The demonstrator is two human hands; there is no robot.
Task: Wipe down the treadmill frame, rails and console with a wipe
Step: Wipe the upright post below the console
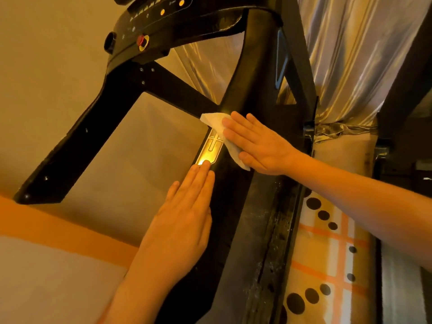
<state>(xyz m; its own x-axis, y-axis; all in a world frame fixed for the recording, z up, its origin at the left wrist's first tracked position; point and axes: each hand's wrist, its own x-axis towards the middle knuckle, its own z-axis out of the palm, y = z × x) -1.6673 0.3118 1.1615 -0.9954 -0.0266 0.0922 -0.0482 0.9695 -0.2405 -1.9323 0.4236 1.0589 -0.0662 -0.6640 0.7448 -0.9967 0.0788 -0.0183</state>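
— Wipe lies flat under the right hand, fingers straight, pressing it to the treadmill frame.
— And the left hand?
— Flat too, holding nothing, fingertips on the frame just down from the wipe. The post runs lengthwise from that palm toward the console; I'd stroke along it.
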